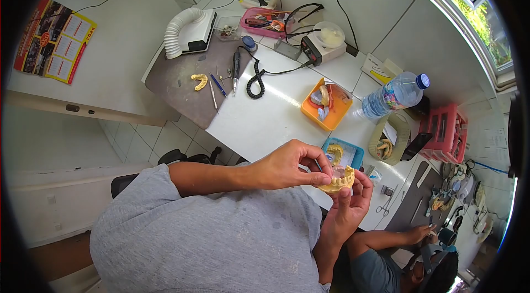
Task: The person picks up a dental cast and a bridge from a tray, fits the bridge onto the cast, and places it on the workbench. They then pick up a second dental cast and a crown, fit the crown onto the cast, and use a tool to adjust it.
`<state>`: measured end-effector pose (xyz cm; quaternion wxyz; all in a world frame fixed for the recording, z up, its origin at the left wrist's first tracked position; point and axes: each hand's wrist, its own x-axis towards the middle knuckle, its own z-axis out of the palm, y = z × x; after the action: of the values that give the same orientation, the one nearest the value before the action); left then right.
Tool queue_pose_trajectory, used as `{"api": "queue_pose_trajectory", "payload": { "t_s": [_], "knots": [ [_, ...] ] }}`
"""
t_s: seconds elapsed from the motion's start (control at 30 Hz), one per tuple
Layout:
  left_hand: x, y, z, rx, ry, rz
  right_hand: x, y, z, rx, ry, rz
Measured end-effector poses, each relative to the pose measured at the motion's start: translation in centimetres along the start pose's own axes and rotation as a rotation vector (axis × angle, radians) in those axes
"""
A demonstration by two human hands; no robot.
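My right hand (pixel 348 210) holds a cream-yellow dental cast (pixel 338 183) from below and the side, its row of teeth facing me. A pinkish, see-through piece (pixel 338 172) shows within the curve of the cast. From the left, my left hand (pixel 292 166) reaches in with thumb and fingers pinched together at the cast's near-left edge. What sits between those fingertips is hidden. Just behind the hands lies a blue tray (pixel 358 156) with another yellowish cast (pixel 334 152) in it.
An orange tray (pixel 330 123) holds dental pieces; a water bottle (pixel 386 98) stands beside it. A handpiece (pixel 236 69) with coiled cord, slim tools and a horseshoe-shaped cast (pixel 199 81) lie to the left. Scissors (pixel 385 208) rest at right. Another person (pixel 381 254) works at lower right.
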<state>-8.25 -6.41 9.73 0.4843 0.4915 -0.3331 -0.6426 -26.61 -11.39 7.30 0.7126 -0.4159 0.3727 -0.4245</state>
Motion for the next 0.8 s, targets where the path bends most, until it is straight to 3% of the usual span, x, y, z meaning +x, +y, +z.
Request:
{"api": "queue_pose_trajectory", "payload": {
  "t_s": [0.6,0.8],
  "knots": [
    [0.2,-1.0,-0.3,-0.055,0.013,0.053,0.1,-1.2,0.9,-0.032,-0.058,0.037],
    [-0.4,0.4,0.0,-0.295,-0.036,-0.095,0.1,-1.4,0.5,-0.035,-0.089,0.007]
  ]
}}
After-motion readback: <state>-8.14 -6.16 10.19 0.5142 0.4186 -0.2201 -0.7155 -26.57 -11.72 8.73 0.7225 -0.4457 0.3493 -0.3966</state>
